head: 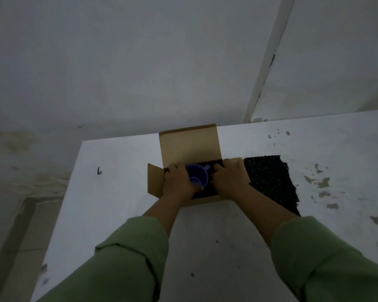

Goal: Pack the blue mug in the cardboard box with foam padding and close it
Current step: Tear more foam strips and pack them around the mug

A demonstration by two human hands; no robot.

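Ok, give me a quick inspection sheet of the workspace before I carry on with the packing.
Surface: white table, stained and speckled, mostly on the right.
Job's things: cardboard box open, lid flap upright at the back; blue mug lying on its side inside, on dark padding.
Clutter: one black foam sheet on the table right of the box.
Grips: left hand holds the mug; right hand rests on the box's right edge, fingers reaching inside.
Cables: nothing seen.
Surroundings: pale wall behind; dim light.

Head-worn view, steeply down onto near table (122,214) and wall (140,62)
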